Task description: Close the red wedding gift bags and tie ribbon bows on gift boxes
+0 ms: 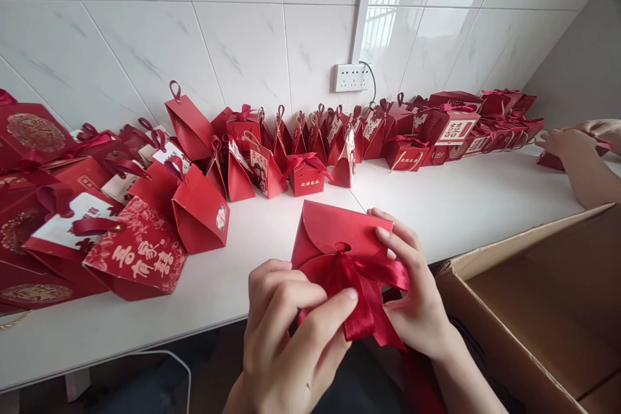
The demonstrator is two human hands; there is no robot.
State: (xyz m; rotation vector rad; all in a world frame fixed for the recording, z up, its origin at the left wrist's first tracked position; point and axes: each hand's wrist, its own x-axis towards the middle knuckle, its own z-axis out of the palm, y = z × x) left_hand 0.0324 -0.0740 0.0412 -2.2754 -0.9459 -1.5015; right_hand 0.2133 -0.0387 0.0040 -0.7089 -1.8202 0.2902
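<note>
A small red paper gift box (334, 229) with rounded flaps and a dark red satin ribbon (365, 284) is held over the near edge of the white counter (466, 200). My left hand (286, 336) is closed on the box's lower left, its fingers pinching at the ribbon. My right hand (412, 291) grips the box's right side, fingers curled over the ribbon loop.
Several red gift boxes (194, 207) and bags crowd the counter's left side and run in a row (339, 136) along the tiled wall. An open cardboard carton (538, 310) stands at right. Another person's hand (567, 142) rests at the far right. A wall socket (350, 77) sits above.
</note>
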